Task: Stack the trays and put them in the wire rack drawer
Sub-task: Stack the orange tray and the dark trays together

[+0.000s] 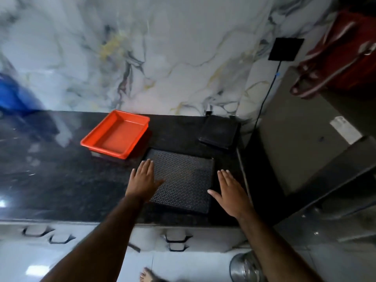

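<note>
A dark patterned tray (183,180) lies flat on the black stone counter (61,180) near its front edge. My left hand (143,180) hovers open at the tray's left side, fingers spread. My right hand (230,192) is open at the tray's right side, palm down. An orange tray (117,134) stands behind and to the left, resting on something pale that lifts it off the counter. A smaller black tray or pad (219,132) lies at the back right by the wall. No wire rack drawer is in view.
A marble wall (162,58) backs the counter. A grey appliance (305,129) stands to the right, with a red bag (345,53) on top. A blue object (12,94) sits at far left. White drawers (177,239) are below; a steel pot (246,267) is on the floor.
</note>
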### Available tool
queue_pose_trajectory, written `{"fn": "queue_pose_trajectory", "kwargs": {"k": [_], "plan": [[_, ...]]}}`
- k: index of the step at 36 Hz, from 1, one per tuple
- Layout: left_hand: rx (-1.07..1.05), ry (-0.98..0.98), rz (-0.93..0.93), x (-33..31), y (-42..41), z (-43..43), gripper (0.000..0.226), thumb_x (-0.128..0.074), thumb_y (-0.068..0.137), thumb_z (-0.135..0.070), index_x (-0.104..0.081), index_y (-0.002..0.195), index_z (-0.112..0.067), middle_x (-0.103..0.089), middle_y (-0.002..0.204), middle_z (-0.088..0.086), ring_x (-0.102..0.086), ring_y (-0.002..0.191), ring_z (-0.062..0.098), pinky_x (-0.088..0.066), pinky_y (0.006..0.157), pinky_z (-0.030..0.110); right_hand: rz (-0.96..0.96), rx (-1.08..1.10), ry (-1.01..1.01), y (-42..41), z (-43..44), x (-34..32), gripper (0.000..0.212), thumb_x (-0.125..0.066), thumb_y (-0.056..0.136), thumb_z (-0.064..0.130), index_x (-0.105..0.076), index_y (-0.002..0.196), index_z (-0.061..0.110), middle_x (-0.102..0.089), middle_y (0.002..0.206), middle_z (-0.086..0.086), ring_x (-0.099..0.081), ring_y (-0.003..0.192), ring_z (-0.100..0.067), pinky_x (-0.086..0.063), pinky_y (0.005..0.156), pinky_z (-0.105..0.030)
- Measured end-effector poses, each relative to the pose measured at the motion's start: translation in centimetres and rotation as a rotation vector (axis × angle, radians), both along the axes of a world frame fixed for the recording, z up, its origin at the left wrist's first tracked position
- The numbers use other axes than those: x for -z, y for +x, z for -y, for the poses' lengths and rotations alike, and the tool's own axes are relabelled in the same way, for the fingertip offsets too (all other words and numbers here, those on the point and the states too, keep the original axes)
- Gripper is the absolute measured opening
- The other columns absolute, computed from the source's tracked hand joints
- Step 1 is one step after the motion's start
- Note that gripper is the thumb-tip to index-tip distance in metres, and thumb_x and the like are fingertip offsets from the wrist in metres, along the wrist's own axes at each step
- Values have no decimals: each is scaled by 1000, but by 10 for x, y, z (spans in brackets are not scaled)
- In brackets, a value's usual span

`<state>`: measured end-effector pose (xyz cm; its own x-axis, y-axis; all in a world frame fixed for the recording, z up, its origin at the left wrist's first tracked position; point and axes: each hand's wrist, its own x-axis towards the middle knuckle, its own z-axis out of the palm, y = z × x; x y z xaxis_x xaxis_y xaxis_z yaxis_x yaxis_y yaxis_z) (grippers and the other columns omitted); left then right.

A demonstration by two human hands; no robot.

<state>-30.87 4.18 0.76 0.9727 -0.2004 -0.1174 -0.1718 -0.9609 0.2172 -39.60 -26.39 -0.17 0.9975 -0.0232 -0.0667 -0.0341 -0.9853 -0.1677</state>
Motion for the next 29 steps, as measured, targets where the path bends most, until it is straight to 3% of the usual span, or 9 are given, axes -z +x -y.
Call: {"fn": "queue_pose_trajectory", "kwargs": {"k": [2,4,6,8,13,16,19,24,29], "plan": [[-34,8,-50,12,4,-17,94,-36,87,-70,-16,155,-8,-11,166,7,-8,153,22,-13,121,44,-77,59,63,3,-7,11,89,-43,94,64,-21,157,5,-25,165,-15,-19,155,-27,-24,125,-38],[-4,19,-120,24,11,-31,84,-51,93,-47,-13,154,-3,-6,165,16,-7,153,27,-12,123,40,-191,179,141,9,-14,20,84,-47,94,62,-33,151,2,-41,156,-20,-37,146,-32,-34,119,-39],[-8,11,-183,33,15,-43,77,-54,92,-20,-13,152,3,-6,162,24,-10,151,33,-14,122,38,-291,289,189,14,-20,27,71,-50,94,60,-54,133,1,-61,136,-23,-57,127,-36,-48,105,-40],[-78,-14,-223,40,15,-52,72,-53,86,-9,-20,149,7,-18,158,28,-20,148,38,-22,119,41,-341,350,233,17,-23,33,59,-56,95,52,-63,122,-1,-68,125,-24,-63,118,-38,-52,99,-40],[-281,-161,-269,62,16,-71,37,-53,87,-4,-55,121,8,-55,127,30,-53,118,44,-41,102,44,-349,425,257,27,-29,51,34,-72,87,32,-70,102,1,-74,105,-21,-69,104,-35,-52,85,-35],[-329,-236,-213,70,16,-81,25,-58,85,-5,-60,109,4,-63,114,27,-59,107,43,-47,91,45,-308,472,263,31,-28,56,26,-77,81,26,-70,89,3,-76,94,-18,-70,96,-34,-52,77,-33],[-343,-251,-195,71,14,-90,17,-63,80,-10,-57,95,-5,-68,93,21,-64,86,39,-50,69,38,-274,504,300,34,-23,61,26,-80,78,23,-72,96,5,-77,92,-16,-72,95,-32,-54,79,-33],[-370,-214,-311,78,7,-99,36,-76,75,-14,-55,103,-7,-70,103,22,-64,98,43,-48,76,39,-310,563,420,33,-15,65,33,-85,74,13,-70,101,2,-75,93,-21,-74,83,-37,-60,79,-48],[-382,-256,-395,81,7,-108,33,-78,73,-21,-46,81,-22,-67,91,9,-65,94,34,-42,71,30,-412,563,359,37,-17,56,38,-86,74,17,-68,103,1,-73,102,-22,-72,93,-38,-60,83,-47]]}}
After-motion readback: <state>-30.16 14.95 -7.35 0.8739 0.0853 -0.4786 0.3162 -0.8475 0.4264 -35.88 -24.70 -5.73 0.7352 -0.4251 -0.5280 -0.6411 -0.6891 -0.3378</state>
